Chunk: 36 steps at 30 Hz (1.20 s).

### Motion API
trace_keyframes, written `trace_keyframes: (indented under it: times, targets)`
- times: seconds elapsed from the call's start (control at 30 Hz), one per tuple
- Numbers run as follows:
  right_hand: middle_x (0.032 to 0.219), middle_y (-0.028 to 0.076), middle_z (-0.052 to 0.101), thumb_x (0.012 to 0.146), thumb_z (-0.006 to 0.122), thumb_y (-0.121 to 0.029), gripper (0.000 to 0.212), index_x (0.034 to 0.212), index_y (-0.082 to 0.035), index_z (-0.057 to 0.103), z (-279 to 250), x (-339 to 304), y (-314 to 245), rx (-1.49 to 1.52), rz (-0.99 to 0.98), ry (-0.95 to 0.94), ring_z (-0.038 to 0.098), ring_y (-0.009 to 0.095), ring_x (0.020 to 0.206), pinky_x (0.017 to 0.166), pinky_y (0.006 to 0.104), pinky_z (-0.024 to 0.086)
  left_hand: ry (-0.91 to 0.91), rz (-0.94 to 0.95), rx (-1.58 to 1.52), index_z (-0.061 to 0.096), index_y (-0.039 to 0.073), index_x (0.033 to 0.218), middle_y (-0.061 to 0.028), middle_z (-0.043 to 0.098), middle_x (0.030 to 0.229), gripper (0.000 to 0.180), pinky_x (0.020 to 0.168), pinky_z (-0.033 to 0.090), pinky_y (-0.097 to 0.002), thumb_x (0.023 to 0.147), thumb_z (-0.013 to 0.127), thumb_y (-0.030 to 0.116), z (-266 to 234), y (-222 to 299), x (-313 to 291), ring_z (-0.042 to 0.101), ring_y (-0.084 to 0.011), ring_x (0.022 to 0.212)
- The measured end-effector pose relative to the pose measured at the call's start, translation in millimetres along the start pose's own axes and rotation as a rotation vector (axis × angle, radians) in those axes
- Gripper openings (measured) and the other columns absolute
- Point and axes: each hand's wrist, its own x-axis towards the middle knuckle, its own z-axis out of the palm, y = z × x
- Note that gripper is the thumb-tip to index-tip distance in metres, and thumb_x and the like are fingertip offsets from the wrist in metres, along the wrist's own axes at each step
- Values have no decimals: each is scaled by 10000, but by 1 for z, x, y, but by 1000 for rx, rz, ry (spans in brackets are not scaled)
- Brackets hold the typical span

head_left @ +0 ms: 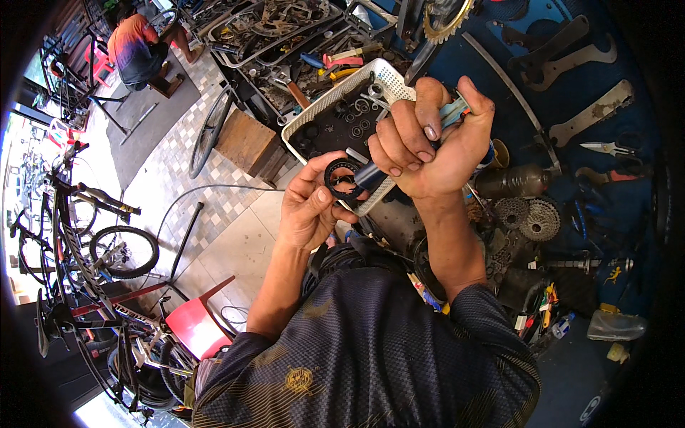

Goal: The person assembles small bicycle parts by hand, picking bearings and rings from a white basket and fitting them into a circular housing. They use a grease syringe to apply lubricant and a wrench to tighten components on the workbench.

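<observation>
My left hand (308, 203) is closed around a black ring-shaped bicycle part (343, 178), with fingers behind it and the thumb on its near rim. A toothed or notched inner edge shows inside the ring. My right hand (442, 143) is wrapped around a hand tool with a dark blue cylindrical end (369, 176) and a light-blue part (454, 111) by the thumb; its exact kind is hidden by the fingers. The dark blue end reaches the ring's right side; whether they touch I cannot tell. Below both hands sits a white plastic basket (294, 128) with small rings and metal parts.
A wooden block (246, 139) stands left of the basket, beside trays of tools (285, 36). Wrenches (592, 114), sprocket cassettes (540, 219) and a dark bottle (517, 182) are at the right. Bicycles (121, 253) and a red chair (196, 328) stand left; another person (135, 50) crouches far left.
</observation>
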Motion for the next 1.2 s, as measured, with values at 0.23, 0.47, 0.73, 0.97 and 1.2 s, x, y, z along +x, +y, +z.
trace_keyframes:
  times: [0.23, 0.47, 0.73, 0.97, 1.2]
  targets:
    - [496, -8, 352, 1039, 278, -601, 597, 701, -139, 446, 4, 0, 2, 11, 21, 0, 283, 129, 409, 439, 334, 312, 35, -6, 71, 461, -29, 1466, -192, 605, 1288, 572, 757, 705, -416, 975, 717, 112, 3, 2, 2, 724, -362, 1077]
    - [498, -10, 347, 1043, 268, -609, 606, 707, -138, 449, 8, 3, 10, 14, 12, -5, 279, 125, 412, 434, 328, 302, 43, 2, 116, 475, -19, 1460, -198, 594, 1299, 570, 773, 704, -420, 963, 728, 100, 4, 4, 3, 714, -366, 1088]
    - [494, -11, 340, 1039, 274, -613, 605, 699, -140, 436, 8, 4, 9, -18, 25, 27, 270, 124, 407, 431, 330, 297, 41, 39, 136, 475, -35, 1457, -195, 588, 1300, 554, 778, 705, -426, 970, 713, 84, 1, 6, 2, 702, -332, 1121]
    - [470, 28, 323, 1026, 243, -629, 643, 660, -124, 400, 7, 4, 1, -20, 23, 111, 223, 158, 401, 427, 348, 255, 65, 60, 202, 443, -61, 1470, -258, 620, 1290, 615, 731, 709, -439, 970, 730, 154, -1, 3, 3, 720, -406, 1075]
    - [486, -7, 340, 1033, 296, -603, 588, 678, -148, 409, 0, 6, 0, -95, -9, 34, 266, 125, 389, 419, 326, 290, 51, 52, 180, 443, -70, 1466, -263, 607, 1287, 608, 733, 709, -440, 969, 728, 135, 0, 1, 3, 720, -402, 1078]
